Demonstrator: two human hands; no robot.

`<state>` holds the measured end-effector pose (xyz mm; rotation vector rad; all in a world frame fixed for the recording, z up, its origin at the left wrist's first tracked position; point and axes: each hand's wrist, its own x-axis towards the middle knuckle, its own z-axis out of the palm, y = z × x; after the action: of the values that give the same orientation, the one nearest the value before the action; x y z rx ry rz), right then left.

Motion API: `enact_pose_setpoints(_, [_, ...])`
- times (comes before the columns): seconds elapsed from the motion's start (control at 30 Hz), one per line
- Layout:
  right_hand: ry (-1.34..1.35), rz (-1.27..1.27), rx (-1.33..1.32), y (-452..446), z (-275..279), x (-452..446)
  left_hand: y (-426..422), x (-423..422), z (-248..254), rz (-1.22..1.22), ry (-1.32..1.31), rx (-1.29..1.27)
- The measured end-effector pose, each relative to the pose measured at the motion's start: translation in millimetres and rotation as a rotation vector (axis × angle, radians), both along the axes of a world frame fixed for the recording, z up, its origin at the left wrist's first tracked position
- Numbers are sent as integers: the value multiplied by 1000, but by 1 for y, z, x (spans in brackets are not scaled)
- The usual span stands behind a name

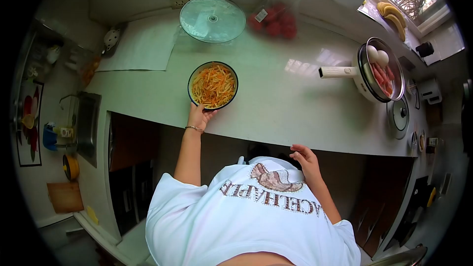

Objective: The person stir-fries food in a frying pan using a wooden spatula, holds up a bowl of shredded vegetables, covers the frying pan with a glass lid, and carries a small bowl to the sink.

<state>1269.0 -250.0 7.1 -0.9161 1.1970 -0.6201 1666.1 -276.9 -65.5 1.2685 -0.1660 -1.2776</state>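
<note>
My left hand (200, 115) grips the near rim of a dark-edged bowl, thumb over the edge and fingers beneath. Thin orange and pale yellow shreds (213, 85) fill the bowl (190, 91), which is over the pale counter (266, 103); I cannot tell whether it rests on it. By the counter's front edge, my right hand (305, 159) holds nothing, its fingers loosely bent and apart. Behind the bowl lies a round glass lid (209, 22) with a small centre knob.
A white-handled electric pot (363, 76) stands at the right, with a steel tray (401, 76) of eggs and pinkish sausages on top. Near it lies another glass lid (398, 118). Red fruit in a plastic bag (281, 22) sits at the back. A sink (88, 123) is at far left.
</note>
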Motion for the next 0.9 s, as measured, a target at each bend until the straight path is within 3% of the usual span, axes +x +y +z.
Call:
enact_pose_setpoints(0.43, [-9,-90,20,8,-13,-22,-35,-157,11,-744,37,66])
enact_pose_setpoints(0.67, [35,-307,54,20,-43,-49,-56,-215,16,-907,66,91])
enact_pose_setpoints(0.9, [49,-443,72,-23,-72,-59,-71,-215,11,-1044,63,141])
